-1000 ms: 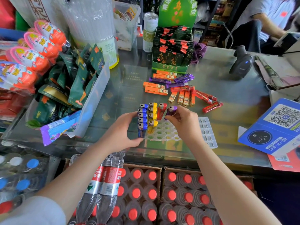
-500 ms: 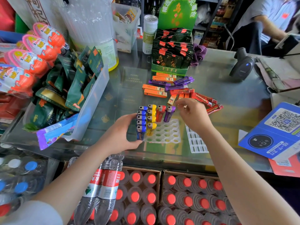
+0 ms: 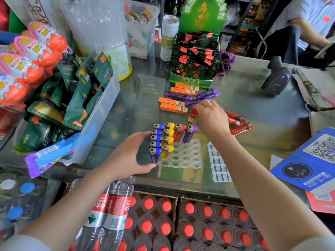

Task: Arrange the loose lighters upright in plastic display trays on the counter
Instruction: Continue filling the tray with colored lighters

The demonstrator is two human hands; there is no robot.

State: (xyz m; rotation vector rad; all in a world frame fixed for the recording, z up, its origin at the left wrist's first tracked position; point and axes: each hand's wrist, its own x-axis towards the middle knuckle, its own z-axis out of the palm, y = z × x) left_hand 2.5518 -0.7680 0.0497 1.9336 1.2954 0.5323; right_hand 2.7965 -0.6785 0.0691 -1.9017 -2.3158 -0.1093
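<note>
Eleven lighters are standing upright in the clear tray (image 3: 183,156) on the glass tabletop (image 3: 253,109), and most of its holes are sitting empty, so I judge you are less than halfway through this tray. A second tray (image 3: 218,163) is lying just to its right with nothing in it. Beyond them the loose pile (image 3: 183,98) is waiting: orange, purple and red lighters are lying flat, near the green box of sachets (image 3: 195,69). Your left hand (image 3: 130,156) is steadying the filled tray from its left side, fingers spread and curved round the blue row (image 3: 156,140), thumb touching the near corner. Next to that row the yellow row (image 3: 168,137) is holding four, then a single red lighter (image 3: 178,132) and a single purple lighter (image 3: 190,133) are leaning slightly at the far edge. Your right hand (image 3: 211,116) is reaching over the loose pile with fingers curled down; whether they are pinching a lighter I cannot tell, since the back of the hand is hiding them. The red and purple columns are the ones needing filling next.
</note>
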